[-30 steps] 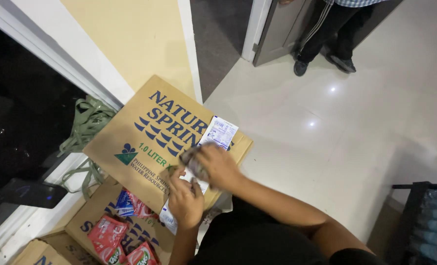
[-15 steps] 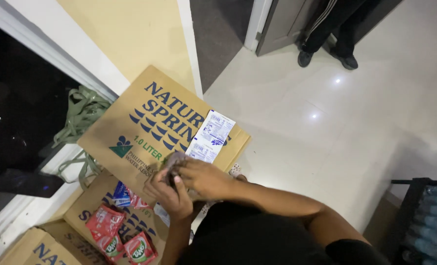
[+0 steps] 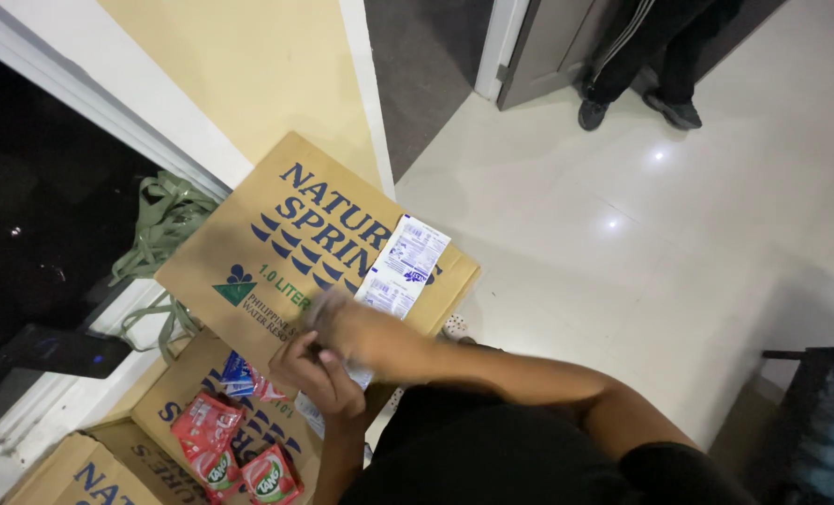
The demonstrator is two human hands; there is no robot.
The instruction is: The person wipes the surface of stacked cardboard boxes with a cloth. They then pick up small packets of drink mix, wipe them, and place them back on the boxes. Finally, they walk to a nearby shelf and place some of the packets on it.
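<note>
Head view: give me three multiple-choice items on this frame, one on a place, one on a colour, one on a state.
1. Where do the white sachets lie?
A. on the cardboard box
B. on the floor tiles
C. on the window sill

2. What colour are the packets at lower left?
A. green
B. red
C. yellow

3. How are the left hand and right hand?
A. far apart
B. close together over the box
C. behind the back

A: they rest on the box top.
B: red wrappers.
B: they meet above the box.
</note>
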